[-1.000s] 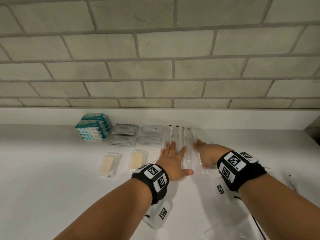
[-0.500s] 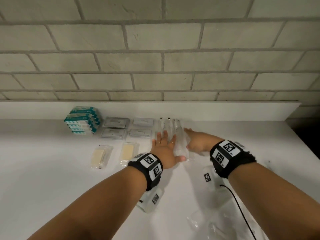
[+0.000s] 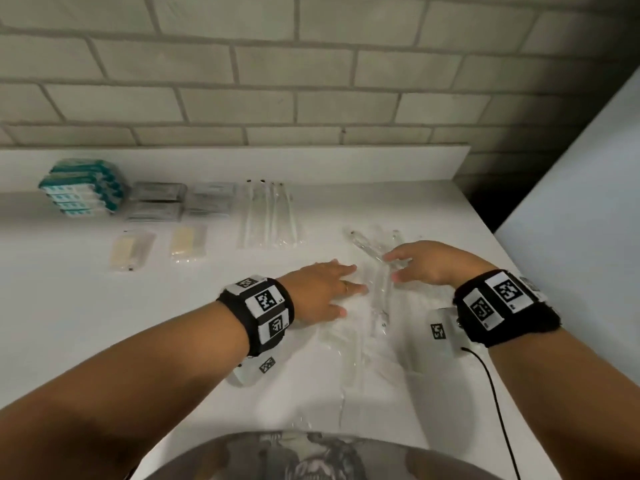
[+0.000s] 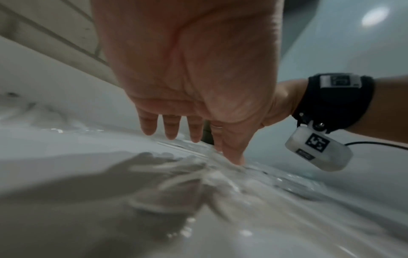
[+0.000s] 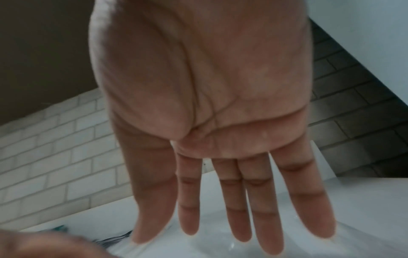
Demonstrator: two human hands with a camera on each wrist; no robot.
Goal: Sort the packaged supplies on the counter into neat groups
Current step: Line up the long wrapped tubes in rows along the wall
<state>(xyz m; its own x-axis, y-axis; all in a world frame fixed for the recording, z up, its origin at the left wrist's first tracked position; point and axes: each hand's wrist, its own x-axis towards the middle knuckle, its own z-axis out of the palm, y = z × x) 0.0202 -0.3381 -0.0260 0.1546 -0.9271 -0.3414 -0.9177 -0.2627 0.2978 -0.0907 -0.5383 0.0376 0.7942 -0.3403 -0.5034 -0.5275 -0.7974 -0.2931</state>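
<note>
On the white counter (image 3: 69,323) a loose heap of clear plastic-wrapped packets (image 3: 375,271) lies between my hands. My left hand (image 3: 325,289) is flat with straight fingers, its fingertips (image 4: 235,157) touching the wrappers (image 4: 198,183). My right hand (image 3: 415,263) reaches in from the right with straight fingers (image 5: 271,227) over the same clear packets (image 5: 220,244). Neither hand grips anything. At the back stand sorted groups: teal boxes (image 3: 83,188), grey sachets (image 3: 156,200), a row of clear wrapped sticks (image 3: 268,216), and two cream bars (image 3: 130,251) in clear film.
A brick wall (image 3: 311,81) and a low white ledge (image 3: 242,164) close the back. A white panel (image 3: 588,202) stands at the right end of the counter. More clear wrappers (image 3: 349,368) lie toward the near edge. A black cable (image 3: 498,403) trails from my right wrist.
Both hands have drawn back from the row of clear sticks at the back toward the loose clear packets nearer me and to the right. The head view has tilted down.
</note>
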